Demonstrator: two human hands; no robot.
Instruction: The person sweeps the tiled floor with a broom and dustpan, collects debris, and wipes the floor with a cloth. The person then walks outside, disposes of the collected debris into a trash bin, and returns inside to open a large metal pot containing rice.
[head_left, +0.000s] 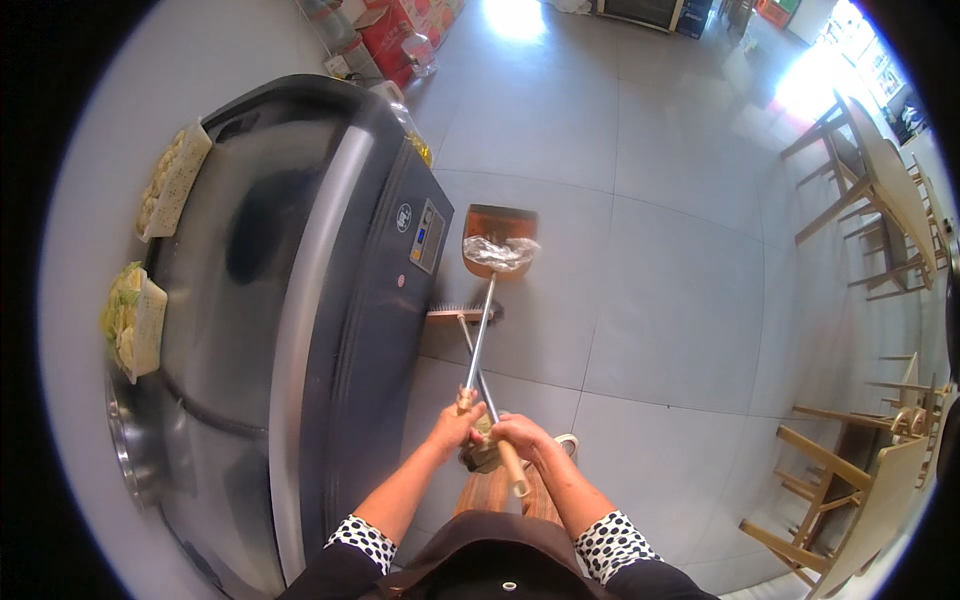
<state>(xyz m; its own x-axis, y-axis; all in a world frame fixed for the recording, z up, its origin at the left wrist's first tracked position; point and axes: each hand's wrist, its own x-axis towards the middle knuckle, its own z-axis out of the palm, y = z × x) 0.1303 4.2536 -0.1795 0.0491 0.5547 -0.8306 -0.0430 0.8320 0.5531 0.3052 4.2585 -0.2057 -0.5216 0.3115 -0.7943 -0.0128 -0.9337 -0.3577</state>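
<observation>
My left hand (457, 424) grips the upper end of a metal handle that runs to an orange-brown dustpan (498, 217). Clear crumpled plastic (501, 253) lies in the dustpan. Around a second handle, which has a pale grip at its end, my right hand (520, 433) is closed. This one belongs to a broom (442, 313), whose bristled head is partly hidden at the foot of the dark cabinet. The two handles cross just ahead of my hands.
A chest-style cabinet (375, 300) with a steel top stands close on my left, bearing baskets of vegetables (154, 322). Wooden chairs (825, 487) and a wooden table (877, 172) stand to the right. An oil bottle (415, 137) and red boxes (386, 41) are farther ahead.
</observation>
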